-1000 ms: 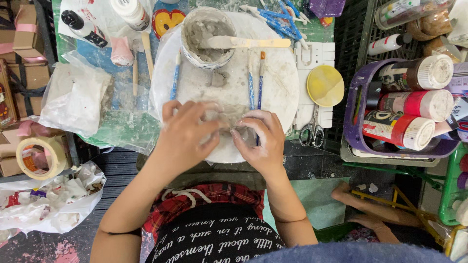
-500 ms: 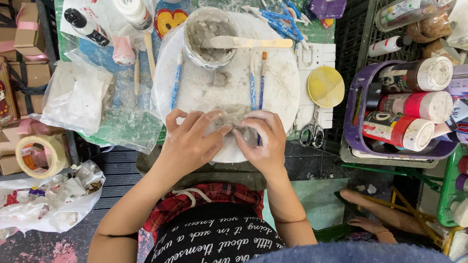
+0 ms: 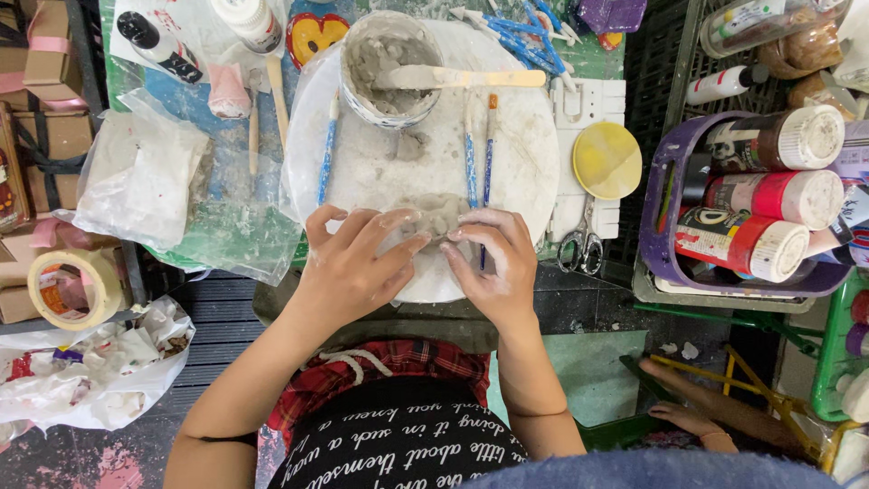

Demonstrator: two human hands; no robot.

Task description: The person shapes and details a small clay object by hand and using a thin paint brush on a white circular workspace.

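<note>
The left hand (image 3: 358,263) and right hand (image 3: 493,263) press their fingers onto one grey clay lump (image 3: 436,215) lying near the front of the round white board (image 3: 534,172). Both hands are half-curled over it. Behind sit one clay-filled cup (image 3: 385,68) with a wooden stick (image 3: 457,78) and three blue brushes (image 3: 471,154). One pair of scissors (image 3: 579,240) lies to the right. Since a moment ago the left fingers have spread further over the lump.

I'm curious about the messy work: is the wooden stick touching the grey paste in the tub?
Touching. The head view shows the wooden stick lying across the tub, its left end coated in the grey paste.
</note>
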